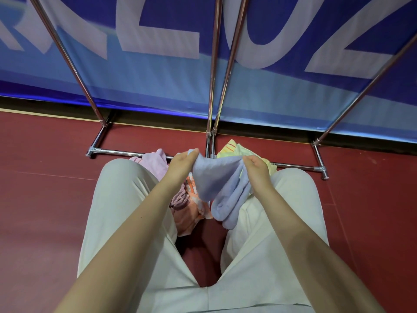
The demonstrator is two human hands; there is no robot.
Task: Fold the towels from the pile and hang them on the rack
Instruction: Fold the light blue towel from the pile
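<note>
- While pinched only at two top corners, could slip loose: light-blue towel (216, 179) hangs slack between the hands, lower part doubled and drooping between the knees toward the red floor (45, 199).
- Could fold crooked, judging from the sag: far edge not stretched tight, lower end bunched unevenly on the right.
- Could snag or drag other cloths out of the pile (187, 199), lying on the floor directly beneath; pink towel (155, 161) at far left, yellow striped towel (234, 149) at far right, orange patterned one under the blue.
- Could end up hard to hang: rack (212, 141) just beyond the pile, base bars on the floor, chrome uprights rising against the blue banner (158, 75); no towel seen on any visible bar.
- Left hand (182, 163): reached forward, thumb and fingers clamped on the left corner, raised.
- Right hand (255, 168): reached forward at matching height, fingers curled and pinching the right corner; hands held apart, cloth spanning between.
</note>
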